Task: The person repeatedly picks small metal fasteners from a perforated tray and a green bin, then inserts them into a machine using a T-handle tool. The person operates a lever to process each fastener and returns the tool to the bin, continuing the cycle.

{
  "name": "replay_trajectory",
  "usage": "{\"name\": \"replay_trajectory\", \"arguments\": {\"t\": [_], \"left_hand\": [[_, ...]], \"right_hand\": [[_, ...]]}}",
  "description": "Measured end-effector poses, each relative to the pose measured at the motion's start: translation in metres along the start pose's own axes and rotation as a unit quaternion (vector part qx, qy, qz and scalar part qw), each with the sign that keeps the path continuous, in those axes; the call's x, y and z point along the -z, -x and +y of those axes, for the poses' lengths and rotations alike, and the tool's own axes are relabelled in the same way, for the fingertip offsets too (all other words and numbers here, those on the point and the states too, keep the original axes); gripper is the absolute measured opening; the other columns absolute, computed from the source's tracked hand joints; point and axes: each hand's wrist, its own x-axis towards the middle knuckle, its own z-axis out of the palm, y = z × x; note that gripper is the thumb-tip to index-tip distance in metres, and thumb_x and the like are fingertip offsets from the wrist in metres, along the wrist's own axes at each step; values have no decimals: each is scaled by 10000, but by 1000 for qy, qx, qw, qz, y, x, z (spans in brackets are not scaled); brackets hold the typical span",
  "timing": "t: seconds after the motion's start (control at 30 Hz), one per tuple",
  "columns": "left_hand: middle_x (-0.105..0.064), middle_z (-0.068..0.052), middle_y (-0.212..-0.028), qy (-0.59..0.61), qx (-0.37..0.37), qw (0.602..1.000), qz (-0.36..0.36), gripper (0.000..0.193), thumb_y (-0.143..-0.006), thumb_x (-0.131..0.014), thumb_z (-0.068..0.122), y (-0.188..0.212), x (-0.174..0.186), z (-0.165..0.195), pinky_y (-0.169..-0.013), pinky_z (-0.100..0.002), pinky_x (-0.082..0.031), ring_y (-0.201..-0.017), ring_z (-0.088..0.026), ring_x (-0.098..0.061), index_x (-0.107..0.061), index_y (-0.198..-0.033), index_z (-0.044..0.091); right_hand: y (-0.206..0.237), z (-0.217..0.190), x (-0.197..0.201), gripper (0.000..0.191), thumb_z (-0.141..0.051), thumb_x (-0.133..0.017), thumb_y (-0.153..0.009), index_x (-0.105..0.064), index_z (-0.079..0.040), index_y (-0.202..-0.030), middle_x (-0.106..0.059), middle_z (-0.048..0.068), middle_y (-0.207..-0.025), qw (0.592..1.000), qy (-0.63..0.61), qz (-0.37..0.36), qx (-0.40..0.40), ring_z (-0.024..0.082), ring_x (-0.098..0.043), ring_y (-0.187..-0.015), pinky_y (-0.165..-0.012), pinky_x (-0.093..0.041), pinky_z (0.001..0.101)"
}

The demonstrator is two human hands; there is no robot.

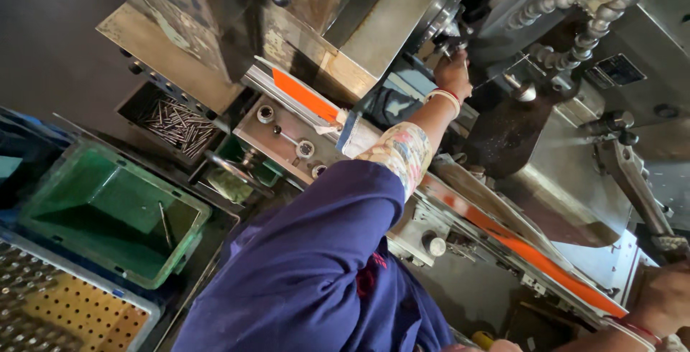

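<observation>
My left hand (453, 72) reaches up into the working area of a metal machine (345, 29). Its fingers are closed around a thin metal piece (465, 56) near the spindle. The forearm wears a patterned sleeve (399, 152) and a white and red bangle (444, 98). My right hand (665, 298) is at the lower right edge, closed on the end of a long metal lever (636, 183) with a knurled grip (670, 243). My blue garment (316, 273) fills the lower middle of the view.
A tray of several thin metal pins (176, 123) sits left of the machine. Below it are a green plastic bin (108, 212) and a perforated crate (57, 309). Segmented coolant hoses (582, 18) hang at the upper right. An orange-edged guard (517, 244) runs diagonally.
</observation>
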Motion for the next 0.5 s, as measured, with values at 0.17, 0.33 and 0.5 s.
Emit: {"name": "replay_trajectory", "arguments": {"t": [0.17, 0.33, 0.5], "left_hand": [[-669, -29, -909, 152, 89, 984, -38, 147, -942, -749, 206, -6, -7, 2, -677, -452, -522, -806, -191, -633, -651, -1020, 128], [-657, 29, -935, 189, 138, 971, -41, 117, -962, -717, 214, -6, -9, -3, -804, -573, -546, -895, -165, -650, -627, -1037, 207], [-667, 35, -949, 181, 184, 966, -20, 97, -963, -719, 227, -7, -12, -2, -911, -626, -510, -925, -167, -629, -641, -1014, 200]], "right_hand": [[-2, -1, -2, 127, -155, -495, -1063, -565, -181, -962, -561, -82, -827, 996, -91, -21, -16, 64, -557, -604, -483, -381, 202], [9, -4, -11, 122, -154, -473, -1058, -550, -181, -967, -532, -85, -835, 996, -81, -27, -12, 51, -534, -615, -489, -363, 195], [7, -3, -8, 125, -153, -452, -1063, -529, -185, -968, -492, -92, -833, 1000, -16, -12, 4, 33, -502, -620, -489, -337, 190]]}}
